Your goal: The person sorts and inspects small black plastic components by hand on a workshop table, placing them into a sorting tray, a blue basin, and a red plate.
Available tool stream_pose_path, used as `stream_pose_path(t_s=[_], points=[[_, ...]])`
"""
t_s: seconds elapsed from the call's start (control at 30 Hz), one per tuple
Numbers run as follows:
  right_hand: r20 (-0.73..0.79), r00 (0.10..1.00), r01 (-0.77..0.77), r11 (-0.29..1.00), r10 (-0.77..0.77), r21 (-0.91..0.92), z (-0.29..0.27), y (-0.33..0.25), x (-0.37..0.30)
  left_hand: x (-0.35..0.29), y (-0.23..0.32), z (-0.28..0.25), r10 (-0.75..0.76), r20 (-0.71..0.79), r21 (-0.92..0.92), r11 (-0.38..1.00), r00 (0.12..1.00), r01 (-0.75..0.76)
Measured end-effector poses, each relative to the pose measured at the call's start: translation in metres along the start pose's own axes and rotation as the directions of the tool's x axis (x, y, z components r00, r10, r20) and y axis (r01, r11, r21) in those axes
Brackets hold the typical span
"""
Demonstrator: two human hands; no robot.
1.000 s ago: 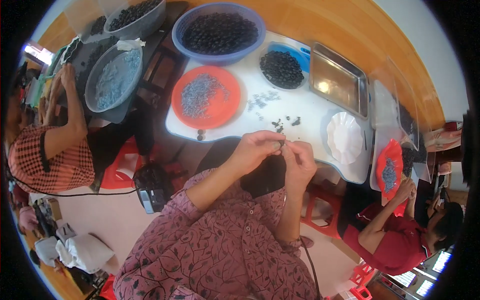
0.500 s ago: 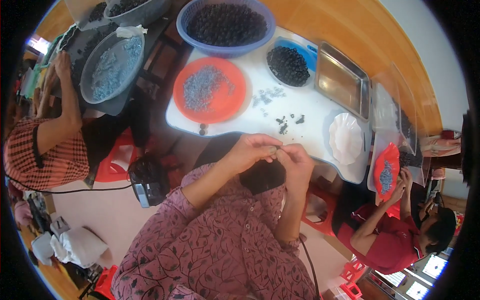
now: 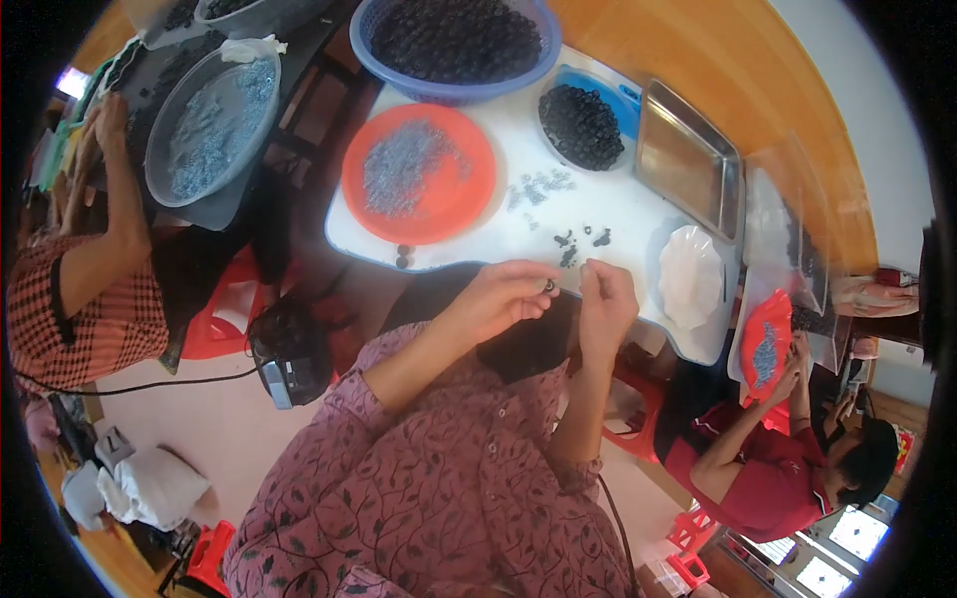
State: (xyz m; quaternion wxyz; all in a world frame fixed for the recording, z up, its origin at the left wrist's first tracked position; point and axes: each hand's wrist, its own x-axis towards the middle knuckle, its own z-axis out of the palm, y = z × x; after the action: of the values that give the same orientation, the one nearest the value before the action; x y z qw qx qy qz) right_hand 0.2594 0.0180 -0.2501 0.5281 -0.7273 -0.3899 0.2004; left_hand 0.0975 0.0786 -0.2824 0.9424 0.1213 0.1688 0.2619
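Observation:
In front of my body, just off the table's near edge, my left hand pinches a small round black part between thumb and fingers. My right hand is raised a little to the right, apart from the left. Its thumb and fingertips are pressed together; anything between them is too small to make out. Beyond the hands lie tiny black bits and several small clear pieces on the white table. An orange-red plate carries many more clear pieces.
A purple-blue basket of black parts, a bowl of black parts, a metal tray and a white scalloped dish stand on the table. Co-workers sit left and right, one with a tub, one by a red dish.
My hands have come apart. The right hand has moved up and to the right, and the black part now shows in my left fingers. The view has shifted slightly.

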Motion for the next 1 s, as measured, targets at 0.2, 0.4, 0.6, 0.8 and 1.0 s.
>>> stream_pose_path(t_s=[0.2, 0.4, 0.6, 0.8, 1.0], points=[[-0.036, 0.956, 0.235, 0.835, -0.291, -0.498, 0.013, 0.014, 0.041, 0.002, 0.0, -0.008, 0.036, -0.013, -0.028, 0.999, 0.999, -0.036], [0.068, 0.969, 0.208, 0.64, -0.236, -0.74, 0.028, 0.01, 0.055, 0.002, 0.006, -0.008, 0.041, -0.022, 0.009, 0.999, 0.999, -0.041], [0.116, 0.969, 0.229, 0.62, -0.217, -0.751, 0.031, 0.009, 0.055, -0.001, 0.007, -0.002, 0.045, -0.071, 0.041, 0.998, 0.996, -0.042], [0.051, 0.987, 0.159, 0.92, -0.151, -0.358, 0.029, 0.003, 0.033, -0.001, 0.011, 0.005, 0.094, -0.051, 0.047, 0.995, 0.994, -0.091], [0.179, 0.973, -0.2, 0.925, 0.148, 0.324, 0.017, -0.018, 0.008, -0.002, 0.012, 0.013, 0.14, 0.01, 0.033, 0.99, 0.99, -0.14]])
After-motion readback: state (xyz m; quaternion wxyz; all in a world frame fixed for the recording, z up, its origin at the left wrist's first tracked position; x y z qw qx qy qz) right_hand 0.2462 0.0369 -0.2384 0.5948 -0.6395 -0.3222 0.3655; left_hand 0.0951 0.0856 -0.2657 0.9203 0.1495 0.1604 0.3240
